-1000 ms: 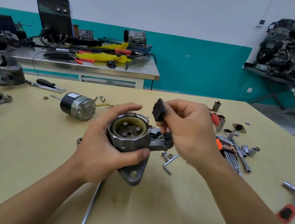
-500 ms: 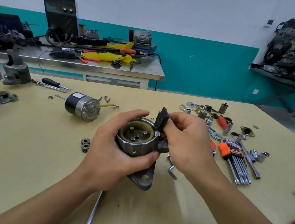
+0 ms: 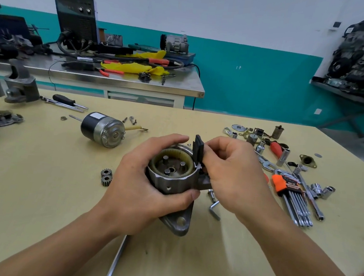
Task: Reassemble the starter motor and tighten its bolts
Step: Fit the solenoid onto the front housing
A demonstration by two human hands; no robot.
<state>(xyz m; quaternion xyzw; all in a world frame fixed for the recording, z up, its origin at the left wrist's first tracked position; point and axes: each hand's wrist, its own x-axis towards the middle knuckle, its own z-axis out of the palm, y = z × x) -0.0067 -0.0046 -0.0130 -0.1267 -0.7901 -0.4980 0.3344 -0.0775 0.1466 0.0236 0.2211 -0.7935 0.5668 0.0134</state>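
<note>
The housing (image 3: 173, 179) stood open end up over the table (image 3: 39, 202), ring gear and three pins exposed. I could not tell whether its lower flange touched the tabletop. My left hand (image 3: 136, 191) gripped it, thumb curled across the near wall and fingers over the far rim. My right hand (image 3: 235, 175) pinched the black plug (image 3: 198, 148), upright, at the housing's right rim.

Change noted: a second before, the plug was held clear above the rim. By this moment its lower end had come down to meet the rim. I judged this to be the plug being seated in its slot. The fingers covered the joint, so whether it had fully entered was not determined.

Assembly stood at an early stage. The motor (image 3: 102, 129) lay well apart, beyond the housing to its left. The gears (image 3: 106, 176) lay unfitted just left of the housing. No bolts were in.

Further differences: both grips were unchanged. The gears, earlier mostly hidden behind the left hand, now showed in full. Hex keys (image 3: 292, 198) lay right of the housing.
</note>
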